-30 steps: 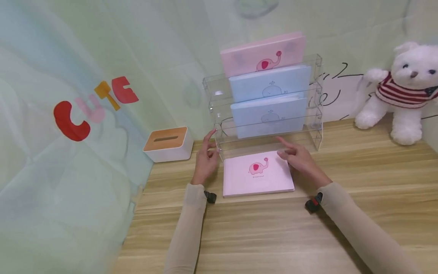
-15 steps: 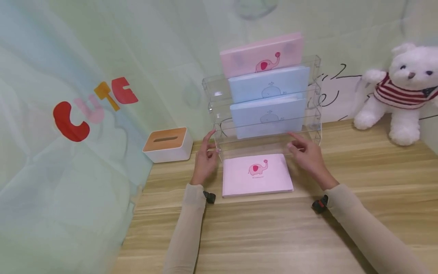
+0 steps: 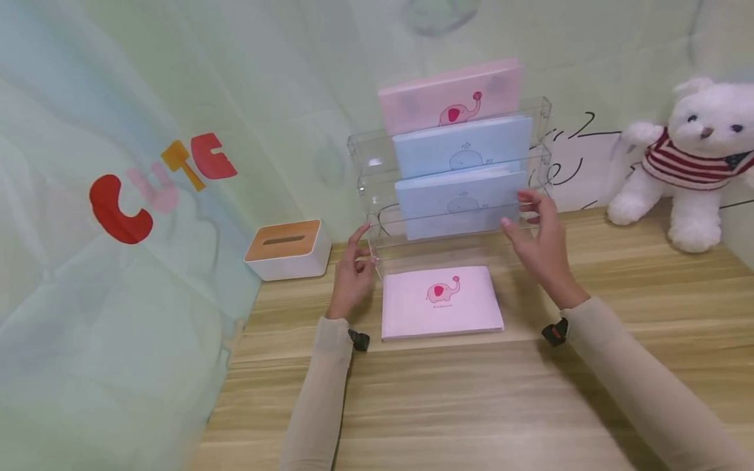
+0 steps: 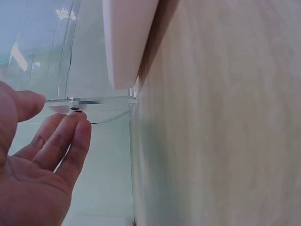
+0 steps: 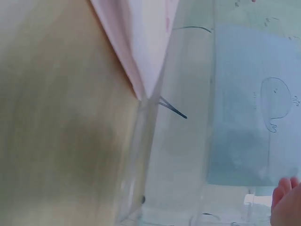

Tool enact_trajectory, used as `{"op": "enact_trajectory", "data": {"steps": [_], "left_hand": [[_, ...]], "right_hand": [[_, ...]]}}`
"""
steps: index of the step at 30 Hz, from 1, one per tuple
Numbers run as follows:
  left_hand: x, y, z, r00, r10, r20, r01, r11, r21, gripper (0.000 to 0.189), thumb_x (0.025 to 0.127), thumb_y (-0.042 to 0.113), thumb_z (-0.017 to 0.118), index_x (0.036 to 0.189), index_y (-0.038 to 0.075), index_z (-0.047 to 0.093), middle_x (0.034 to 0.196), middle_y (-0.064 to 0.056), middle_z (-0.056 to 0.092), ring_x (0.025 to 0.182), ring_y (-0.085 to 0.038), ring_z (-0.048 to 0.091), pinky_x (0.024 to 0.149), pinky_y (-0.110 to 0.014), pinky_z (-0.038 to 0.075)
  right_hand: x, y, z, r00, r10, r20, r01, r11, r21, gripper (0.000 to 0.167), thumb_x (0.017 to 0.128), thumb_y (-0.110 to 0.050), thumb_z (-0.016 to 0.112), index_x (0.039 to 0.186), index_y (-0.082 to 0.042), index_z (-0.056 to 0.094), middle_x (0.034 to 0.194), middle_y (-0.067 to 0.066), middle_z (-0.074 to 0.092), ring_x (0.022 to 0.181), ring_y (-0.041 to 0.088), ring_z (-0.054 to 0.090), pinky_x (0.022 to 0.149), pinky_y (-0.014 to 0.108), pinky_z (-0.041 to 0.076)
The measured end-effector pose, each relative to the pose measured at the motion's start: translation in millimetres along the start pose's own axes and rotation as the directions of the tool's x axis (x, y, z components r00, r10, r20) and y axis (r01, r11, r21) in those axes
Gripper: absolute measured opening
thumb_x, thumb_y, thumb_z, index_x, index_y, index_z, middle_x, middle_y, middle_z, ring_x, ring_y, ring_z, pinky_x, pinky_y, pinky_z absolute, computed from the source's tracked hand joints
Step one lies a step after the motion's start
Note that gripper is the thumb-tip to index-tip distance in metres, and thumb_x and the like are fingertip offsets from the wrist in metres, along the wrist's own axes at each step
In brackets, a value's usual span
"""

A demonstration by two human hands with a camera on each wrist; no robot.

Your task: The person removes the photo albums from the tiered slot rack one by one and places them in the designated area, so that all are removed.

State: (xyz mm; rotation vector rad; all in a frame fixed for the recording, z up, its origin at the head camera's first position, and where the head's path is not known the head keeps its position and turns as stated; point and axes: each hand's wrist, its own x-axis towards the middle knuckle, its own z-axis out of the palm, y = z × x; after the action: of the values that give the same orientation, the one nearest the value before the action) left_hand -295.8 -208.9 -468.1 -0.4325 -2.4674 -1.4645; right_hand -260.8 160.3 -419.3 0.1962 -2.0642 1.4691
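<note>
A clear acrylic rack (image 3: 383,176) with several tiers stands against the backdrop. A pink elephant-print book (image 3: 406,104) leans in its top tier. Below it come a blue whale-print book (image 3: 412,154) and a second blue whale-print book (image 3: 421,209), also in the right wrist view. My left hand (image 3: 353,281) holds the rack's left side panel, thumb and fingers on opposite faces in the left wrist view. Beside the lower blue book's right edge is my right hand (image 3: 544,248), thumb apart from bent fingers (image 5: 284,188); contact is unclear. Another pink elephant-print book (image 3: 436,320) lies flat in front.
A white tissue box (image 3: 288,252) with a wooden lid stands left of the rack. On the right sits a white teddy bear (image 3: 701,157) in a striped sweater. Colourful letters (image 3: 120,216) hang on the backdrop at left. Everything stands on a wood-grain table (image 3: 448,405).
My right hand has moved from above the flat pink book's corner, right and up to the lower blue book's right edge. My left hand stays at the rack's side.
</note>
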Motion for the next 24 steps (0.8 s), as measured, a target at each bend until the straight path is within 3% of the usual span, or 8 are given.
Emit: {"op": "enact_trajectory", "data": {"steps": [9, 17, 24], "left_hand": [[-0.6, -0.2, -0.1, 1.000, 0.003, -0.007, -0.003, 1.000, -0.001, 0.075, 0.104, -0.002, 0.061, 0.165, 0.035, 0.038, 0.119, -0.026, 0.071, 0.067, -0.038, 0.069, 0.058, -0.024, 0.048], [-1.1, -0.2, -0.6, 1.000, 0.005, -0.007, -0.005, 1.000, -0.017, 0.078, 0.104, -0.001, 0.062, 0.164, 0.043, 0.038, 0.119, -0.026, 0.071, 0.073, -0.044, 0.073, 0.058, -0.023, 0.048], [-0.9, -1.0, -0.6, 1.000, 0.010, -0.002, -0.010, 1.000, -0.030, 0.078, 0.104, -0.001, 0.061, 0.164, 0.043, 0.038, 0.119, -0.026, 0.071, 0.078, -0.050, 0.073, 0.061, -0.022, 0.050]], "right_hand": [[16.8, -1.0, -0.9, 1.000, -0.022, -0.020, 0.021, 0.999, -0.044, 0.069, 0.097, -0.012, 0.073, 0.159, -0.004, 0.043, 0.159, 0.020, 0.048, 0.147, 0.036, 0.047, 0.119, 0.057, 0.039], [30.3, -4.4, -1.4, 1.000, 0.013, 0.025, -0.011, 0.999, -0.047, 0.074, 0.098, -0.014, 0.072, 0.163, -0.006, 0.038, 0.167, 0.014, 0.045, 0.155, 0.034, 0.043, 0.127, 0.055, 0.036], [41.6, -6.9, -1.8, 0.998, 0.038, 0.058, -0.035, 0.998, -0.045, 0.072, 0.099, -0.014, 0.072, 0.163, -0.008, 0.039, 0.167, 0.014, 0.046, 0.157, 0.033, 0.042, 0.128, 0.053, 0.035]]}}
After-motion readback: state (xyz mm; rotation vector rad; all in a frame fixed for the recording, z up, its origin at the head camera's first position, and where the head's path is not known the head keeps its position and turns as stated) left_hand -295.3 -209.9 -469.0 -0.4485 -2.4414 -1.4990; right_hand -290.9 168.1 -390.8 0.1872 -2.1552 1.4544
